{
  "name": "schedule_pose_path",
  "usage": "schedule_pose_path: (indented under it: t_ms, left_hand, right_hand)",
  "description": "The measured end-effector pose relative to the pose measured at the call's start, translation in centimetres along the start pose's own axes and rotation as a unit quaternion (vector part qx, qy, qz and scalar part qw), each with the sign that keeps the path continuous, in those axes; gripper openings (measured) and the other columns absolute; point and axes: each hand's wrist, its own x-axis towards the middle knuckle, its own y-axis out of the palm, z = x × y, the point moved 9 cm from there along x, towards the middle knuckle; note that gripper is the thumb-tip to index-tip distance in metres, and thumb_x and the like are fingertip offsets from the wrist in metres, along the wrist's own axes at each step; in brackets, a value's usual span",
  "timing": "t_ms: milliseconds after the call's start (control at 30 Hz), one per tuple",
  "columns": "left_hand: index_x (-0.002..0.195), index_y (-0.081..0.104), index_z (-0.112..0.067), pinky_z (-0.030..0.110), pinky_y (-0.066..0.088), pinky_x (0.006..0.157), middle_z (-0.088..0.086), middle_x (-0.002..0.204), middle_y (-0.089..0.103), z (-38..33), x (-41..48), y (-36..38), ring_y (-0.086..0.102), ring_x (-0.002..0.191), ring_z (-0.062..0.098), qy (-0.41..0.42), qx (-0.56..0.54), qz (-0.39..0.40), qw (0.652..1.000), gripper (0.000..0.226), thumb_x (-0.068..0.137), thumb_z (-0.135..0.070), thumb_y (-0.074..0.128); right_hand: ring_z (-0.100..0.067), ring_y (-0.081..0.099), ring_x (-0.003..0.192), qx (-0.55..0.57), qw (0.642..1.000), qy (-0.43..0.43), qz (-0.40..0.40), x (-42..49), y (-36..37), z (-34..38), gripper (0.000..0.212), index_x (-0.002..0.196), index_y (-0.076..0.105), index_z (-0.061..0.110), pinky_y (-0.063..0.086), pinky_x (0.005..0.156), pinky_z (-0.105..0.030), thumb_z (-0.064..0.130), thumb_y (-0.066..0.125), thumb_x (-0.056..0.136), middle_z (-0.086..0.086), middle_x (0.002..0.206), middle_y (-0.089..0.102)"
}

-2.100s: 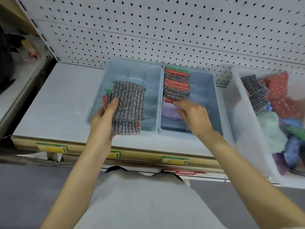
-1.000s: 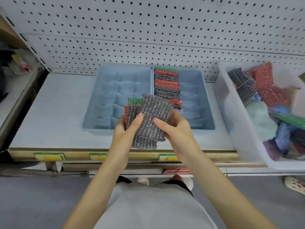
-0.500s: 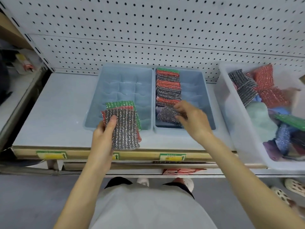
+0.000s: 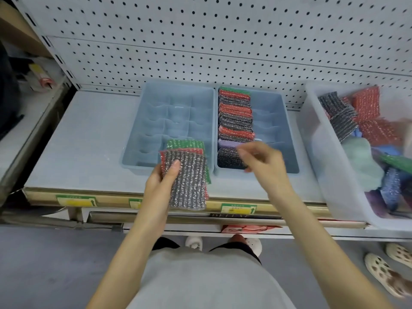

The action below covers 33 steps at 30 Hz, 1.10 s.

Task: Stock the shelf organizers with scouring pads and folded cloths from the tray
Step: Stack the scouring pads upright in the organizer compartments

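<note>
1. Left hand: my grip is closed on a fanned stack of scouring pads, thumb across the top face and fingers underneath. The stack hangs over the front lip of the shelf and the near edge of the left organizer. The top pad is a grey rectangle of knitted metallic mesh with glinting ribs. A red pad and a green pad of the same weave show behind it.

2. Right hand: my grip is loose, with the fingers slack and slightly curled and nothing in them. It hovers over the front of the right organizer. The hand is motion-blurred.

3. Both organizers are smooth blue-grey plastic bins with wavy dividers. The left column of the right one carries a row of pads standing on edge: green, red and grey. Then comes a soft purple cloth, then a grey pad in the front slot.

4. The translucent white tray sits at the right and contains loose pads and folded cloths.

5. Change from half a second ago: my right fingers were then on that front grey pad. They are now lifted clear of it, and the pad stands alone in its slot. The left stack is unchanged at three pads.
</note>
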Motion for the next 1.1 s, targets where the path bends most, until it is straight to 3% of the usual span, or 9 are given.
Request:
schedule_pose_path:
  t_ms: [100, 333, 433, 600, 667, 800, 900, 1000, 1100]
  left_hand:
    - [0.110, 0.061, -0.025, 0.035, 0.052, 0.086, -0.005, 0.102, 0.073, 0.1, -0.3, 2.0, 0.069, 0.096, 0.012, 0.009, 0.012, 0.036, 0.999, 0.035, 0.078, -0.041, 0.059]
    - [0.113, 0.058, -0.030, 0.042, 0.052, 0.092, -0.005, 0.107, 0.072, 0.3, -0.4, 3.6, 0.068, 0.100, 0.015, 0.018, 0.031, 0.061, 0.998, 0.040, 0.076, -0.044, 0.060]
    - [0.117, 0.056, -0.030, 0.042, 0.052, 0.092, -0.004, 0.109, 0.071, 0.6, -0.5, 4.0, 0.068, 0.101, 0.015, 0.019, 0.035, 0.061, 0.997, 0.048, 0.073, -0.047, 0.060]
    - [0.114, 0.057, -0.033, 0.032, 0.052, 0.083, -0.009, 0.105, 0.072, 0.5, -0.4, 3.8, 0.068, 0.097, 0.008, 0.023, 0.025, 0.050, 0.998, 0.043, 0.075, -0.051, 0.055]
    - [0.109, 0.059, -0.033, 0.030, 0.051, 0.082, -0.014, 0.100, 0.073, 0.6, -0.2, 3.2, 0.068, 0.094, 0.004, 0.014, 0.018, 0.035, 0.999, 0.030, 0.084, -0.048, 0.051]
    - [0.103, 0.060, -0.031, 0.029, 0.050, 0.078, -0.015, 0.089, 0.074, 0.8, 0.3, 1.4, 0.070, 0.084, 0.004, -0.005, 0.023, 0.015, 1.000, 0.016, 0.098, -0.033, 0.045]
    - [0.101, 0.060, -0.031, 0.032, 0.051, 0.083, -0.012, 0.096, 0.072, 0.8, 0.6, -0.4, 0.068, 0.089, 0.008, -0.005, 0.019, -0.018, 1.000, 0.015, 0.098, -0.034, 0.045]
    - [0.106, 0.059, -0.029, 0.031, 0.050, 0.085, -0.009, 0.103, 0.071, 0.8, 0.8, -1.1, 0.068, 0.093, 0.008, 0.000, 0.022, -0.024, 0.999, 0.017, 0.097, -0.036, 0.046]
    - [0.110, 0.060, -0.028, 0.031, 0.050, 0.085, -0.009, 0.105, 0.071, 0.8, 0.7, -0.9, 0.067, 0.095, 0.008, 0.001, 0.026, -0.017, 1.000, 0.020, 0.097, -0.036, 0.046]
  right_hand:
    - [-0.009, 0.064, 0.076, 0.078, 0.985, 0.082, 0.127, -4.0, 4.6, 0.4, 0.024, 0.109, 0.060, 0.015, 0.055, 0.062, -0.023, 0.021, 0.065, 0.087, -0.005, 0.096, 0.066]
    - [0.005, 0.059, 0.082, 0.060, 0.995, 0.075, 0.029, -5.5, 4.6, -0.3, 0.039, 0.099, 0.051, 0.025, 0.050, 0.068, -0.015, 0.024, 0.080, 0.073, 0.013, 0.095, 0.061]
    - [-0.003, 0.057, 0.089, 0.027, 0.997, 0.069, -0.003, -5.7, 4.7, -0.9, 0.033, 0.095, 0.056, 0.018, 0.044, 0.067, -0.009, 0.027, 0.080, 0.073, 0.004, 0.101, 0.060]
    - [-0.020, 0.062, 0.088, 0.079, 0.994, 0.072, -0.002, -5.4, 4.1, -1.5, 0.023, 0.090, 0.059, 0.011, 0.052, 0.078, -0.034, 0.020, 0.076, 0.078, -0.008, 0.095, 0.066]
    - [-0.026, 0.061, 0.093, 0.102, 0.990, 0.099, 0.014, -5.4, 3.9, -2.4, 0.030, 0.098, 0.056, 0.012, 0.052, 0.082, -0.040, 0.029, 0.073, 0.080, -0.014, 0.101, 0.065]
    - [-0.018, 0.063, 0.098, 0.180, 0.973, 0.141, -0.044, -3.8, 0.7, -3.5, 0.021, 0.104, 0.053, 0.016, 0.052, 0.083, -0.031, 0.019, 0.066, 0.087, -0.009, 0.106, 0.064]
    - [-0.009, 0.062, 0.083, 0.094, 0.983, 0.019, -0.155, -1.3, -4.7, -1.6, 0.017, 0.093, 0.051, 0.023, 0.049, 0.070, -0.017, 0.010, 0.062, 0.090, 0.003, 0.091, 0.062]
    - [-0.013, 0.056, 0.076, -0.121, 0.985, -0.093, -0.075, 0.8, -3.4, -0.9, 0.009, 0.098, 0.056, 0.018, 0.040, 0.069, -0.022, 0.013, 0.059, 0.092, 0.011, 0.083, 0.058]
    - [-0.026, 0.056, 0.081, -0.317, 0.928, -0.195, -0.007, 1.6, 0.1, -1.0, 0.015, 0.101, 0.064, 0.009, 0.042, 0.071, -0.032, 0.009, 0.065, 0.087, -0.003, 0.089, 0.062]
